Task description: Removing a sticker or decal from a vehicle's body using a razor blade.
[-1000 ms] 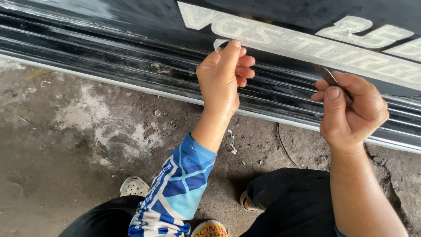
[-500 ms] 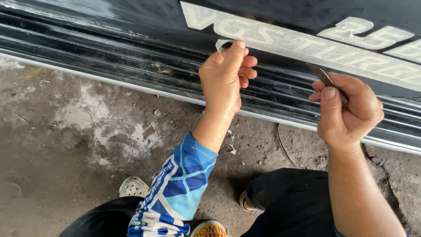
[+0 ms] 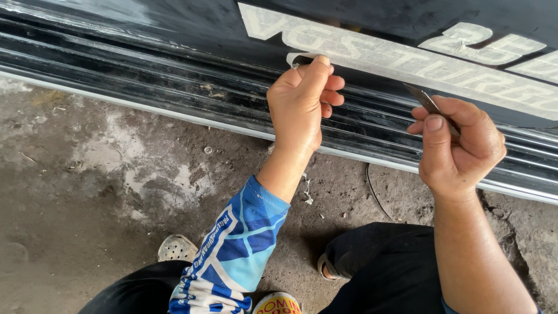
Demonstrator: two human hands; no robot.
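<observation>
Your left hand (image 3: 302,104) pinches the peeled end of the pale decal strip (image 3: 299,58), fingers clenched on it, at the left end of the pale lettering (image 3: 407,61) on the black vehicle panel (image 3: 174,75). Your right hand (image 3: 459,148), right of the strip and below the lettering, grips a thin metal blade (image 3: 427,103) between thumb and fingers, its tip near the panel.

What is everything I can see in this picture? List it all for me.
Vehicle body panel: one, glossy black, across the top.
Decal lettering: one strip, pale silver, on the panel.
Peeled decal end: one, pale, pinched at the left hand.
Blade: one, thin grey metal, in the right hand.
Ground: grey concrete, stained, below the panel.
Sandals: two, light, bottom centre.
Left hand: blue patterned sleeve, centre.
Right hand: bare forearm, right side.
</observation>
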